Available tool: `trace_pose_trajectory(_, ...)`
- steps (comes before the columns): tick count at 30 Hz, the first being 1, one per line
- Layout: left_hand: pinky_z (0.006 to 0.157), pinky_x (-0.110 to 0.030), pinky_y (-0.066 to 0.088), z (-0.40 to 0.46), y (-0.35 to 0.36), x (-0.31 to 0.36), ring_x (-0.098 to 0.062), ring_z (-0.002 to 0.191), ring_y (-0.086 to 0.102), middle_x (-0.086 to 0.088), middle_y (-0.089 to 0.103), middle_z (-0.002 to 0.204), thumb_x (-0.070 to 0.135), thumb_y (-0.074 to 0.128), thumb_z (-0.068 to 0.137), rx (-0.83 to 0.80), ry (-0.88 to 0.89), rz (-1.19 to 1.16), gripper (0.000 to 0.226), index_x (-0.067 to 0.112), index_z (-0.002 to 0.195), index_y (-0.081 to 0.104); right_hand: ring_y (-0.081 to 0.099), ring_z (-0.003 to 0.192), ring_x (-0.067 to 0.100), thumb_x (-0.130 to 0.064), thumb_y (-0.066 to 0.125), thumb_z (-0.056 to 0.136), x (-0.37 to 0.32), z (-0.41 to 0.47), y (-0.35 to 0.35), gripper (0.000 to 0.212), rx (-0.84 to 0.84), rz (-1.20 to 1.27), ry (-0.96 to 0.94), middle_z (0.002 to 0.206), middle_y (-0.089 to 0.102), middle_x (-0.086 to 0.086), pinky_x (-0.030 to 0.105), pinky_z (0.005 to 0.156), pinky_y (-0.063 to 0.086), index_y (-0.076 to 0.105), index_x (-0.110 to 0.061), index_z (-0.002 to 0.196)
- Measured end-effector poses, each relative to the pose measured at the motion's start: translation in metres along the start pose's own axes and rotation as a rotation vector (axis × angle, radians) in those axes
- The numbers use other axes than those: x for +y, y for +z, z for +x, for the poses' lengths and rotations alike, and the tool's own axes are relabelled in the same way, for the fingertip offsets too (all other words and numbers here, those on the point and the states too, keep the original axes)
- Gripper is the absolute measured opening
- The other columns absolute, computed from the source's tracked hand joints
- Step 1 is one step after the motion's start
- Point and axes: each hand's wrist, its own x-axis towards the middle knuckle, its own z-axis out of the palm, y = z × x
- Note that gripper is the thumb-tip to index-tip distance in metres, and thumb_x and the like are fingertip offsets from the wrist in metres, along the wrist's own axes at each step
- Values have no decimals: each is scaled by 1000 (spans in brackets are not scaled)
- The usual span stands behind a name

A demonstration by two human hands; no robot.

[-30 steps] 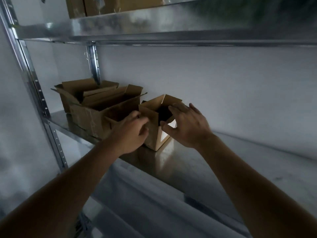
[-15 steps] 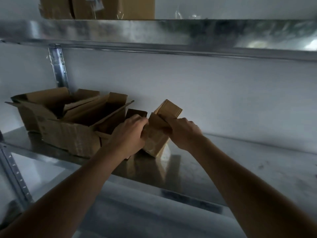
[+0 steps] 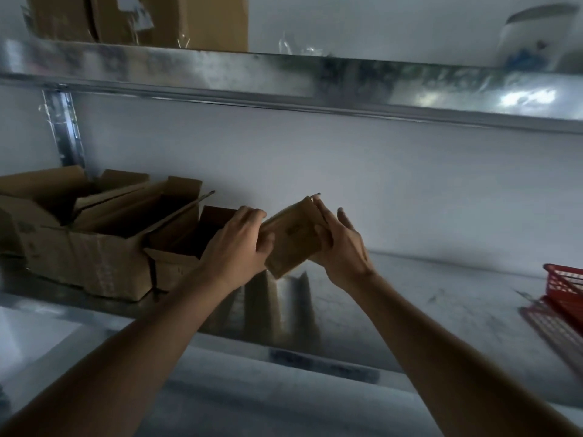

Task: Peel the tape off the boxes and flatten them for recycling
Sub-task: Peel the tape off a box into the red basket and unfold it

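Note:
A small brown cardboard box [image 3: 291, 238] is tilted and held just above the metal shelf [image 3: 426, 298]. My left hand [image 3: 238, 242] grips its left side and my right hand [image 3: 339, 247] grips its right side, with fingertips over the top edge. To the left, several open cardboard boxes stand on the shelf: a large one [image 3: 107, 244] with raised flaps, another [image 3: 38, 203] behind it at the far left, and a smaller dark open one [image 3: 186, 244] right beside my left hand.
A red plastic basket [image 3: 564, 285] stands at the shelf's right edge. The upper metal shelf [image 3: 284, 80] hangs overhead with cardboard boxes [image 3: 189, 20] and a white container [image 3: 533, 36] on it. A steel upright [image 3: 64, 134] stands at the back left.
Both hands closed on the small box and lifted it off the shelf, tilting it. The view has shifted right, bringing the red basket into sight.

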Motion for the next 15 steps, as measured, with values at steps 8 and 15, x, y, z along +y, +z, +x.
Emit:
trace_pose_trajectory(8,59,-26,61,12,25,33,-16,115,52,5,47,141,67,51,97,-146,-477,-800,63,44,152,32,60,114,41,-21,35,112,5,-35,-12,43,91,493,142,138,50,9,61,70,61,34,-33,154)
trace_pose_trajectory(15,92,-50,60,39,24,44,-25,127,57,4,56,140,44,56,104,-140,-323,-949,38,51,141,46,74,101,32,-35,47,105,10,-63,-28,49,-50,659,125,138,48,10,55,62,63,17,-50,141)
